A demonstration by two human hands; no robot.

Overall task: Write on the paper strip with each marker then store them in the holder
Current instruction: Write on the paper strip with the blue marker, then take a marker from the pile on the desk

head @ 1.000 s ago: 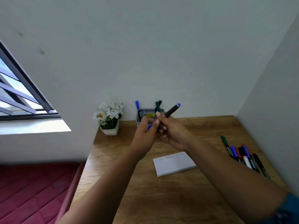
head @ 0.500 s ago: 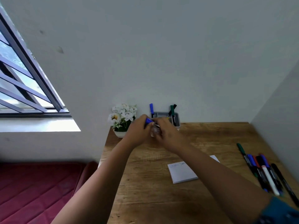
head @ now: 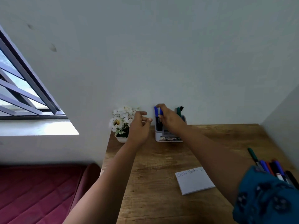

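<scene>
Right hand (head: pixel 169 122) has carried the blue-capped black marker (head: pixel 160 118) from mid-air into the grey plastic holder (head: pixel 168 136) at the worktop's back, grip clamped on it; left hand (head: pixel 139 126) let go (fingers loose). Storing nearly done.

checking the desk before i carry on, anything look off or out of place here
Nothing stands out. The right hand is lowering a blue marker into the holder, the left hand hovers empty, the paper lies flat, and the loose markers sit in a bunch at the desk's right edge.
</scene>
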